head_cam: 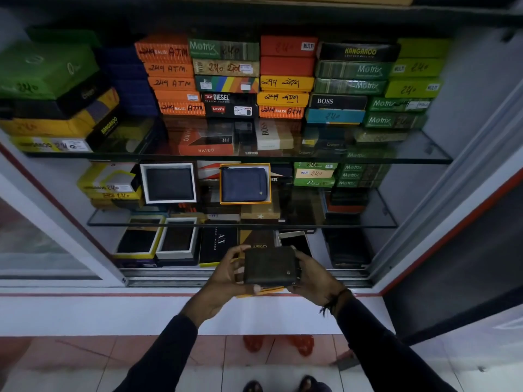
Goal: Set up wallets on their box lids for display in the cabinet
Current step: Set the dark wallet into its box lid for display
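Observation:
I hold a dark olive wallet (269,265) with a small stud in front of the cabinet's bottom shelf. My left hand (226,275) grips its left edge and my right hand (312,275) grips its right edge. Under the wallet a yellow-orange box part (266,291) shows only as a thin edge. On the middle glass shelf a blue wallet (244,184) sits in an orange-rimmed lid, and a black wallet (169,183) in a white-rimmed lid. Two more dark wallets in lids (158,240) stand at the bottom left.
Stacks of coloured wallet boxes (226,77) fill the top glass shelf. A black AX box (218,244) and an open white box (295,241) stand behind my hands. The sliding-door track (169,278) runs along the cabinet front. My feet (283,386) stand on the tiled floor.

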A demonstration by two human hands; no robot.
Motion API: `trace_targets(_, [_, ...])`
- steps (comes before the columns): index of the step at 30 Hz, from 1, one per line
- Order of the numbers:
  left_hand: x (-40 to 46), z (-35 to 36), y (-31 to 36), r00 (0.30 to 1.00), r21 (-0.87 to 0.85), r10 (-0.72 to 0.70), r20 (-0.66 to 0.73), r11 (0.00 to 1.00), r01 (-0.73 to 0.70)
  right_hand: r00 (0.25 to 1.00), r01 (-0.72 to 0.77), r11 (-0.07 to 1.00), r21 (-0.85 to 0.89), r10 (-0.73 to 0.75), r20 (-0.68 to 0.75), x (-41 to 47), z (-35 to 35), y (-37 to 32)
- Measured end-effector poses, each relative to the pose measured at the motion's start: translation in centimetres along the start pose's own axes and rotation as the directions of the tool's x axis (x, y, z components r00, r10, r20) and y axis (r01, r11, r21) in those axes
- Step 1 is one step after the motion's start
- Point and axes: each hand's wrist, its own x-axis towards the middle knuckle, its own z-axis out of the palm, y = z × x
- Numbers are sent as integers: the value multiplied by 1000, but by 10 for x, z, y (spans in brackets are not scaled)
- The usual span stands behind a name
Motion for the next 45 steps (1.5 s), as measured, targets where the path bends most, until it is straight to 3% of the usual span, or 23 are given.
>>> trace_targets(3, [4, -4, 3, 999, 123, 41, -7, 992, -40, 999, 31, 978, -204, -26, 26, -7, -7, -8])
trace_targets(5, [3, 2, 2, 981, 291, 182, -61, 944, -157, 969, 241, 906, -349, -248, 26, -8, -8, -8])
trace_targets(6, [3, 6, -4, 934, 498, 348, -77, 825, -266, 912, 375, 797, -474, -409, 32, -9, -7, -8])
trace_targets(7, [4, 9, -13, 838, 738, 546, -11, 570, -361, 826, 465, 619, -632, -560, 60, -10, -5, -7])
trace_targets(8, [4, 11, -24, 699, 878, 695, 167, 218, -426, 735, 488, 412, -769, -669, 108, -10, -1, -4])
trace_targets(9, [0, 12, -34, 573, 885, 733, 366, -85, -457, 642, 474, 216, -853, -748, 168, -10, 0, -1])
trace_targets(10, [-3, 13, -44, 497, 845, 715, 491, -254, -470, 572, 439, 57, -896, -788, 230, -11, 0, 3])
trace_targets(11, [-5, 14, -49, 470, 826, 700, 538, -328, -459, 526, 408, -52, -911, -802, 281, -11, 0, 7])
trace_targets(12, [-6, 13, -54, 482, 831, 692, 538, -340, -440, 503, 388, -108, -915, -808, 308, -11, 0, 11])
trace_targets(13, [-7, 13, -56, 505, 850, 698, 507, -310, -426, 501, 384, -109, -917, -809, 306, -9, -2, 14])
trace_targets(15, [-6, 13, -54, 544, 888, 728, 417, -198, -416, 572, 393, 27, -919, -790, 221, -7, -3, 14])
trace_targets(16, [-5, 14, -51, 595, 898, 737, 319, -34, -439, 623, 389, 125, -913, -765, 161, -4, -3, 13])
trace_targets(17, [-5, 15, -46, 674, 878, 716, 182, 190, -440, 675, 391, 228, -892, -730, 109, -1, -2, 10])
trace_targets(19, [0, 15, -36, 794, 746, 602, -85, 567, -350, 799, 365, 476, -800, -601, 7, 9, 4, 3])
trace_targets(21, [12, 13, -29, 839, 670, 474, -267, 717, -192, 886, 248, 594, -766, -459, -70, 23, 13, -3])
trace_targets(24, [29, 11, -31, 864, 728, 303, -403, 677, 103, 924, 78, 464, -882, -366, -111, 44, 21, 2])
trace_targets(27, [36, 3, -44, 836, 696, 188, -515, 661, 280, 921, -3, 327, -945, -368, -131, 56, 26, 14])
trace_targets(30, [38, -2, -52, 809, 536, -6, -588, 746, 395, 898, -25, 339, -941, -407, -170, 62, 26, 23])
trace_targets(32, [38, -1, -56, 816, 471, -77, -572, 784, 404, 898, -46, 437, -898, -375, -229, 62, 26, 23])
trace_targets(35, [33, 2, -50, 851, 552, -59, -522, 737, 390, 892, -43, 650, -759, -318, -322, 50, 25, 22])
trace_targets(38, [18, 13, -34, 861, 568, 82, -502, 782, 257, 818, 115, 741, -661, -449, -360, 26, 19, 28])
trace_targets(41, [0, 33, -10, 869, 608, 259, -422, 792, 59, 688, 299, 742, -600, -603, -404, -8, 12, 23])
trace_targets(45, [4, 62, 37, 815, 707, 498, -297, 688, -163, 569, 320, 710, -627, -673, -473, -35, 5, -23])
